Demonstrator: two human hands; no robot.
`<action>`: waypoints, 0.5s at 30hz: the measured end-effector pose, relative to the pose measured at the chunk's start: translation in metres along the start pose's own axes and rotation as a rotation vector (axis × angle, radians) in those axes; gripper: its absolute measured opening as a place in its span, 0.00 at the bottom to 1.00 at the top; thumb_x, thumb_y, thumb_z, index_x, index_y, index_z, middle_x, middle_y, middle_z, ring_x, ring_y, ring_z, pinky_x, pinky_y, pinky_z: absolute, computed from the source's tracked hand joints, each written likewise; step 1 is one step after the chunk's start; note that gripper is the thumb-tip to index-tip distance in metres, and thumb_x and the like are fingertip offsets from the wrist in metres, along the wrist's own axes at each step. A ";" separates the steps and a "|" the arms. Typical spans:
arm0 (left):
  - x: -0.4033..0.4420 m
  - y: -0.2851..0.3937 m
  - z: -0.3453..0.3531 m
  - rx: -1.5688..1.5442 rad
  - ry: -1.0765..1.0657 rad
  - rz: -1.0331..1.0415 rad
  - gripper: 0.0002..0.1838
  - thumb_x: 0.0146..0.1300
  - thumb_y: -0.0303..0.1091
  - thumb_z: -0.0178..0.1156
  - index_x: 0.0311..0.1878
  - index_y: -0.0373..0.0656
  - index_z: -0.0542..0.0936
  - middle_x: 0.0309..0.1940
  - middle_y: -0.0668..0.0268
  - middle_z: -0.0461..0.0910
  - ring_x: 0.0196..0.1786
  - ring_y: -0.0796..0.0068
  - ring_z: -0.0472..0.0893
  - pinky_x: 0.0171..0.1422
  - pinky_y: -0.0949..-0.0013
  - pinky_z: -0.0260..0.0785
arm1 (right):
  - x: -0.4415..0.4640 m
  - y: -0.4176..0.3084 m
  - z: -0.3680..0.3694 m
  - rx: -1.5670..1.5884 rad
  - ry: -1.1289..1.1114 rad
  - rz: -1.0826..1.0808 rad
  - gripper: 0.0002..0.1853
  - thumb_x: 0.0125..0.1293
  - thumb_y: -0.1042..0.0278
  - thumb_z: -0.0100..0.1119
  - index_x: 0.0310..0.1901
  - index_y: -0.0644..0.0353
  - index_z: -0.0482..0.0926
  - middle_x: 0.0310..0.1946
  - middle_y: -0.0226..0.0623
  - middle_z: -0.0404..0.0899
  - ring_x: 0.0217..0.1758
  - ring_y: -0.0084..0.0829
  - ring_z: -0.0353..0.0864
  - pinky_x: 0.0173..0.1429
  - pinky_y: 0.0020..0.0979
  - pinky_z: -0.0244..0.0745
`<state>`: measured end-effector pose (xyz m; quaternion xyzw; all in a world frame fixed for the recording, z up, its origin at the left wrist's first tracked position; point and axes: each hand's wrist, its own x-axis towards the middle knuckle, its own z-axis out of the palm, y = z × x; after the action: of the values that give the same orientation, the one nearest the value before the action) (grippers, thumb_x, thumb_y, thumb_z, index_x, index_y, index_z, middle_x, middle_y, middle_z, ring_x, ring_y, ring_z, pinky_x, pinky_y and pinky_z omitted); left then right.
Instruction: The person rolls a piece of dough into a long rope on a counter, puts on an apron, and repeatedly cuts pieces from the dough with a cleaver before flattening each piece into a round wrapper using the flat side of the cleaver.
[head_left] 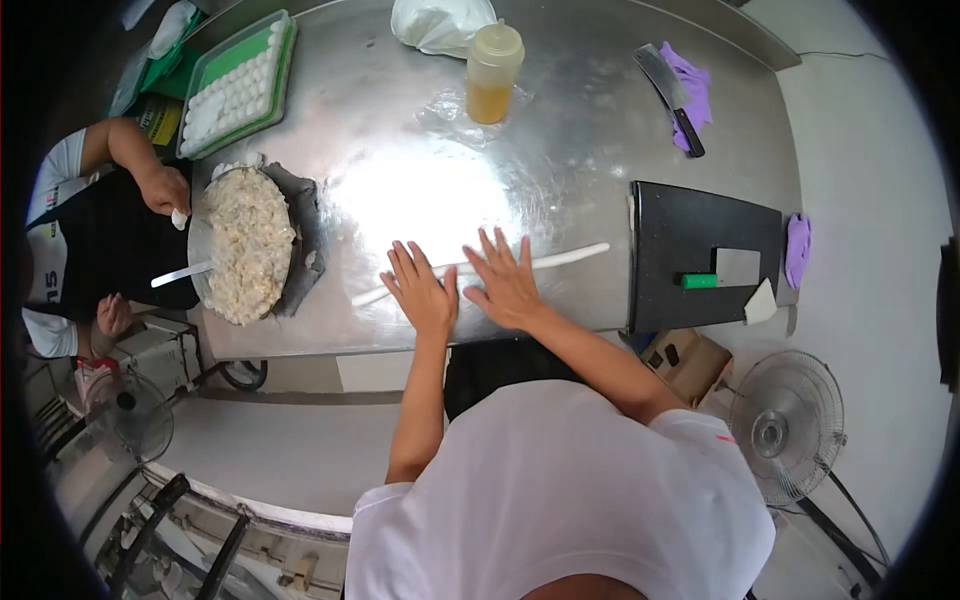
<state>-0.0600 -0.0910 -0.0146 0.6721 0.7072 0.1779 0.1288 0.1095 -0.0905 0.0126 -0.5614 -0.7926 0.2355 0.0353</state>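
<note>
A long, thin white rope of dough (pixel 572 257) lies across the steel table, slanting up to the right. Its left end pokes out past my left hand (pixel 423 290), and its right end reaches toward the black board. My left hand rests flat on the rope with its fingers spread. Beside it, my right hand (pixel 503 281) also lies flat over the dough, fingers apart. The palms hide the rope's middle part.
A big bowl of pale chunky filling (pixel 248 245) with a spatula (pixel 182 274) stands left, near a co-worker's hand (pixel 166 190). A tray of white dough pieces (pixel 235 95), an oil bottle (pixel 493 75), a cleaver (pixel 668 95) and a black board (pixel 700 240) with a green-handled scraper (pixel 735 267) surround me.
</note>
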 end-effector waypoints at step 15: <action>-0.011 -0.051 -0.010 -0.068 -0.091 0.067 0.40 0.71 0.48 0.55 0.79 0.35 0.59 0.81 0.49 0.53 0.83 0.49 0.51 0.83 0.39 0.38 | -0.009 0.056 -0.020 -0.176 0.043 -0.133 0.39 0.70 0.36 0.54 0.78 0.43 0.62 0.81 0.54 0.49 0.85 0.54 0.45 0.81 0.63 0.42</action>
<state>-0.1096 -0.1044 -0.0282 0.6978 0.6714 0.1754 0.1775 0.1682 -0.0776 0.0093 -0.5136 -0.8446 0.1500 0.0186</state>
